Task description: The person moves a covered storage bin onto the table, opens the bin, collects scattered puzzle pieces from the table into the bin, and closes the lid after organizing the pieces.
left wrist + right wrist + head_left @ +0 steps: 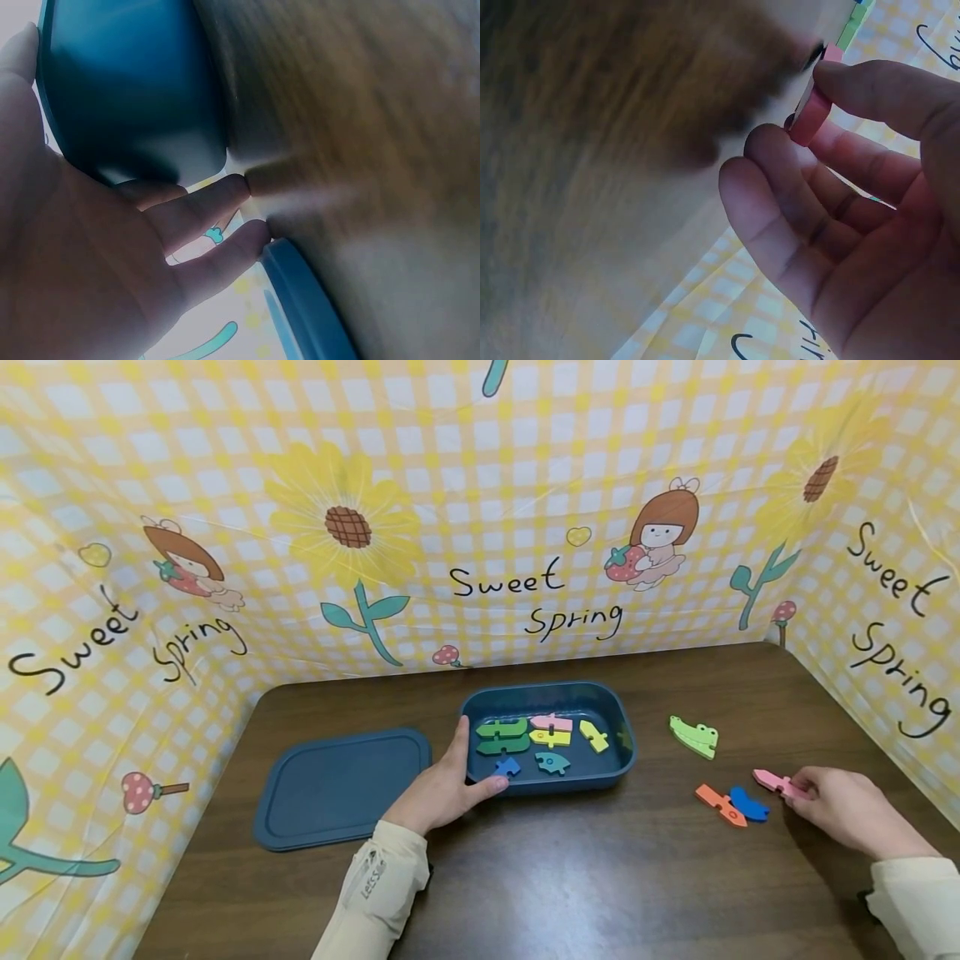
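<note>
In the head view, my left hand (pixel 442 781) rests at the front left corner of a dark blue box (pixel 570 781). Its thumb lies along the front rim, its fingers by the left wall. The left wrist view shows the outer fingers (pixel 225 255) straight and spread beside the box (pixel 135 90). My right hand (pixel 843 802) pinches a pink puzzle piece (pixel 768 779) with one pointed end, between thumb and fingertips, at the right of the table. Just left of it lie an orange piece (pixel 716 802) and a curved blue piece (pixel 750 806).
Inside the box are green pieces (pixel 502 745), a pink piece (pixel 551 722), yellow pieces (pixel 594 737), a teal piece (pixel 553 763) and a small blue piece (pixel 507 766). A light green crocodile-shaped piece (pixel 693 737) lies right of the box. The flat blue lid (pixel 345 789) is at left.
</note>
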`<action>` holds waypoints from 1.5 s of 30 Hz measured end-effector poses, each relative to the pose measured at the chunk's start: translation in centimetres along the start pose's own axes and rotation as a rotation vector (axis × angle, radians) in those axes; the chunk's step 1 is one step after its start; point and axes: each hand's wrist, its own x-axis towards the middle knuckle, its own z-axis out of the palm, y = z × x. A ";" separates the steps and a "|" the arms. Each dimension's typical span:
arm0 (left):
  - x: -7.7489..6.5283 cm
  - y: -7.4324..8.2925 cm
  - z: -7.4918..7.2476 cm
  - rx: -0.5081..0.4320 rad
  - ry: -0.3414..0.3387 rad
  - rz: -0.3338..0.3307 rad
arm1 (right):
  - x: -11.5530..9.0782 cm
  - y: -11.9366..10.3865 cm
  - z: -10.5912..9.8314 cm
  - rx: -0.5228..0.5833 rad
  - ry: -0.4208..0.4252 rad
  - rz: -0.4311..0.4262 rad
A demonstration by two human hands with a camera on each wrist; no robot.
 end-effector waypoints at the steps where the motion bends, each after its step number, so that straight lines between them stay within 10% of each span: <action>1: 0.0 0.0 0.0 0.000 0.001 0.001 | 0.0 0.0 -0.1 -0.003 -0.001 0.000; 45: 0.3 -0.2 0.0 0.008 -0.011 0.012 | 2.8 -6.1 -1.9 0.061 0.159 -0.086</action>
